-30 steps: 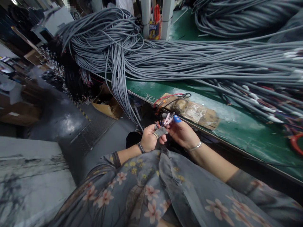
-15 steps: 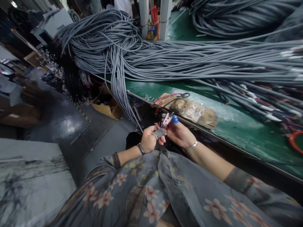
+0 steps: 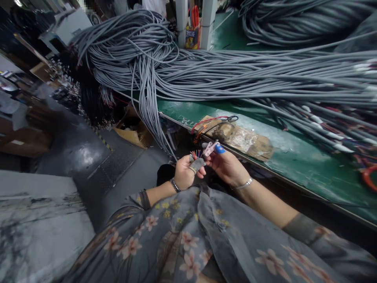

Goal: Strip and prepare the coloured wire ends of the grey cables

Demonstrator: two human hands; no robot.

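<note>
My left hand (image 3: 186, 173) is closed around a bunch of thin coloured wires (image 3: 195, 154), whose ends fan out above the fist. Grey wrapping covers its thumb (image 3: 197, 165). My right hand (image 3: 226, 167) pinches a small pale pink tool (image 3: 210, 148), whose exact kind I cannot make out. Blue wrapping (image 3: 219, 148) covers the right thumb tip. Both hands are close together in front of my body, just off the bench edge, with the tool to the right of the wire ends.
Long grey cables (image 3: 235, 76) run across the green bench (image 3: 294, 157), some hanging over its edge. A worn wooden block (image 3: 250, 143) lies at the edge beside red and black leads (image 3: 210, 122). Orange-handled scissors (image 3: 195, 16) stand in a holder. A cardboard box (image 3: 132, 135) sits below.
My right hand has moved slightly right with the pink tool, away from the wires, and the tool has turned. The wire ends now show more clearly above my left hand.
</note>
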